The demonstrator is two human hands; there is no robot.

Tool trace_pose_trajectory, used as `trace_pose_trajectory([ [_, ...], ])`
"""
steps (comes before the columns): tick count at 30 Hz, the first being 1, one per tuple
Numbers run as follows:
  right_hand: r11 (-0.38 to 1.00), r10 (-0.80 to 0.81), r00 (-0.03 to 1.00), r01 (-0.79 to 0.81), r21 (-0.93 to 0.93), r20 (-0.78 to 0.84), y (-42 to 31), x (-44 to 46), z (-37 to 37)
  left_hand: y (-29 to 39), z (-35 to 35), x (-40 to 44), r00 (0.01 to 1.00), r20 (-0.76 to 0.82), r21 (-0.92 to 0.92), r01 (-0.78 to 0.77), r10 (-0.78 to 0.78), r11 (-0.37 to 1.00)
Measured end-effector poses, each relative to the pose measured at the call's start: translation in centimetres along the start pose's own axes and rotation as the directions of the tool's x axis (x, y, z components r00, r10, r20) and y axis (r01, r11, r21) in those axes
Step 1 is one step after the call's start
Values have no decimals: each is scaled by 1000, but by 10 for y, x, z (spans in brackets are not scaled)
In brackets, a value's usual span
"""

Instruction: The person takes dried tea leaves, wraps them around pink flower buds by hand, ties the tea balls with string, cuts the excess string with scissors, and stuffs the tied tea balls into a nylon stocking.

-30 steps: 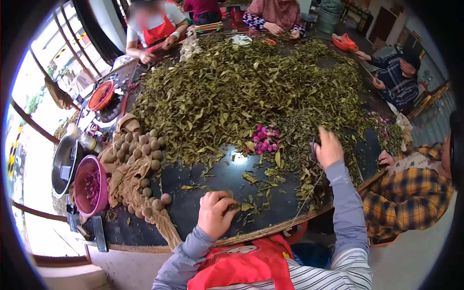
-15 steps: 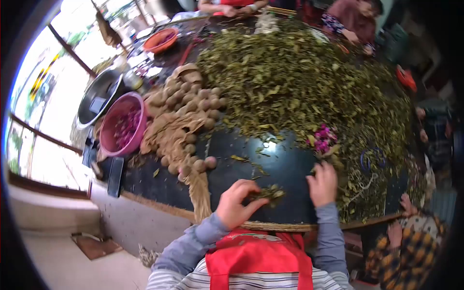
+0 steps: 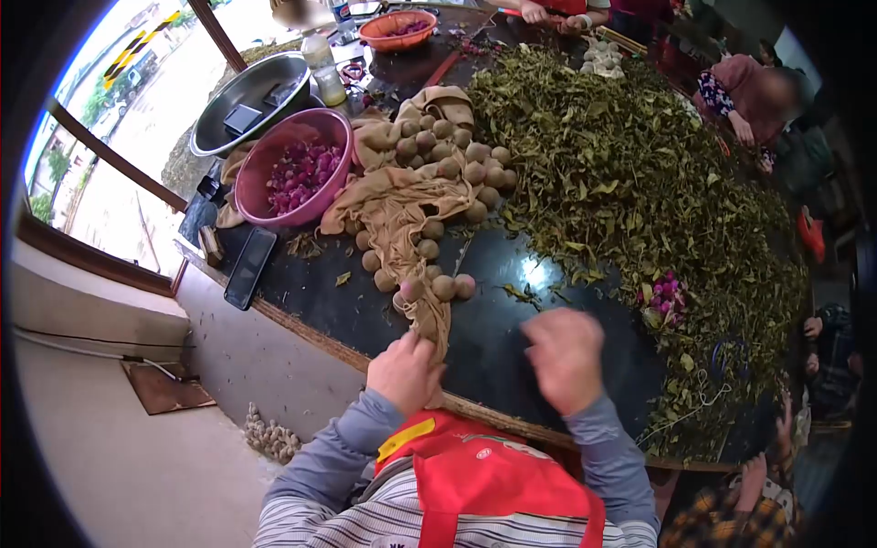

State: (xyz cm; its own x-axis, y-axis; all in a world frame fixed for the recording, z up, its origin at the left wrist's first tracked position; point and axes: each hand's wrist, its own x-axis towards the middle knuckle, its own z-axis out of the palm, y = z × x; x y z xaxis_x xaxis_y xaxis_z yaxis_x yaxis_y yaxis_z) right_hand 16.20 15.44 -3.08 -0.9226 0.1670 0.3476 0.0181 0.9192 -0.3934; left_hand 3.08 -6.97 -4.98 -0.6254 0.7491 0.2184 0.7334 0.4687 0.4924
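Observation:
My left hand (image 3: 405,373) is at the table's near edge, its fingers closed on the gathered end of a brown stocking-like cloth (image 3: 393,215). Whether dried leaves are also inside that hand is hidden. Over the dark tabletop, my right hand (image 3: 566,359) is smeared by motion with its fingers curled, and I cannot see anything in it. Several round, brown-wrapped balls (image 3: 443,288) lie on and beside the cloth. To the right spreads a big heap of dried green leaves (image 3: 621,155), with a small cluster of purple-pink flower buds (image 3: 664,297) on its near side.
At the left stand a pink basin (image 3: 301,205) of purple buds, a metal basin (image 3: 219,132) and a bottle (image 3: 322,68). A phone (image 3: 249,268) lies by the table edge. An orange bowl (image 3: 397,32) is farther back. Other people sit around the table, one in a checked sleeve (image 3: 731,511).
My left hand, which held a bunch of dried leaves, has moved left onto the cloth's end. The right hand has come away from the leaf heap. The view has shifted left.

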Motion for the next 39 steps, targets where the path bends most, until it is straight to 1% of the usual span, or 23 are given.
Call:
trace_pose_trajectory([
  [1, 965, -179, 977, 151, 214, 116, 0, 9, 18, -5, 4, 0, 999, 21, 39, -31, 30, 999],
  [3, 955, -204, 978, 187, 229, 51, 6, 18, 48, -10, -3, -3, 997, 47, 76, -69, 65, 995],
  [4, 966, -208, 977, 197, 168, 49, 23, 26, 53, -11, -15, -5, 991, 121, -270, 93, -62, 958],
  [5, 964, -218, 975, 207, 164, 48, 43, 22, 58, -12, -28, -8, 961, 229, -567, 263, -157, 780],
  [7, 963, 203, 934, -244, -111, -295, 81, 20, 60, -11, -44, -13, 857, 477, -857, 503, -196, 112],
  [12, 821, -305, 942, 333, 464, -137, -40, 76, 29, 7, -48, 10, 901, 428, -902, 431, -68, 21],
  [13, 783, -364, 928, 349, 514, -76, -44, 79, 36, 11, -57, 16, 904, 423, -905, 425, -60, 26],
  [15, 738, -429, 903, 364, 569, -22, -44, 83, 33, 20, -92, 22, 930, 356, -753, 341, -87, 562],
  [17, 570, 22, 970, -210, 795, 240, -37, 89, 6, 17, -120, 23, 959, 274, -353, 174, -76, 919],
  [19, 432, 58, 990, -142, 890, 129, -27, 86, -10, -22, -114, 11, 983, 162, 130, 70, -91, 989],
  [20, 441, 63, 991, -137, 887, 122, -24, 85, -17, -42, -109, 6, 984, 159, 125, 59, -79, 990],
  [22, 311, 187, 981, -113, 944, 56, -18, 83, -31, -70, -101, 12, 971, -238, -101, -48, 23, 994],
  [23, 324, 205, 978, -101, 941, 35, -15, 82, -37, -60, -102, 25, 971, -234, -106, -76, 50, 991],
  [25, 253, 294, 954, -139, 957, 61, -8, 84, -49, -28, -105, 50, 951, -195, -787, -6, -239, 617],
  [27, 176, 366, 926, -170, 970, 96, 2, 93, -60, -1, -107, 74, 912, 61, -991, 6, -406, -136],
  [28, 463, 298, 937, 23, 886, -179, 15, 101, -63, 4, -105, 84, 917, 64, -990, 8, -393, -142],
  [29, 697, 156, 895, 200, 689, -418, 27, 104, -67, 8, -104, 94, 928, 17, -999, 2, -372, -42],
  [30, 705, 162, 890, 199, 681, -427, 28, 99, -81, 12, -103, 106, 938, -30, -998, -10, -344, 60],
  [32, 711, 396, 888, -134, 690, -236, 26, 82, -112, 21, -97, 125, 953, -117, -965, -43, -278, 258],
  [34, 819, 217, 954, -63, 571, -207, 40, 51, -110, 30, -87, 114, 996, -27, -666, 48, -88, 744],
  [35, 857, 141, 976, -35, 515, -168, 39, 32, -100, 38, -82, 106, 979, -22, -432, -194, 204, 881],
  [37, 958, -80, 995, 91, 271, -52, 56, -19, -61, 51, -53, 77, 879, 333, -357, -217, 341, 908],
  [39, 986, 48, 975, -81, 147, 219, 44, -63, -34, 46, -2, 41, 727, 394, -267, -495, 562, 827],
])
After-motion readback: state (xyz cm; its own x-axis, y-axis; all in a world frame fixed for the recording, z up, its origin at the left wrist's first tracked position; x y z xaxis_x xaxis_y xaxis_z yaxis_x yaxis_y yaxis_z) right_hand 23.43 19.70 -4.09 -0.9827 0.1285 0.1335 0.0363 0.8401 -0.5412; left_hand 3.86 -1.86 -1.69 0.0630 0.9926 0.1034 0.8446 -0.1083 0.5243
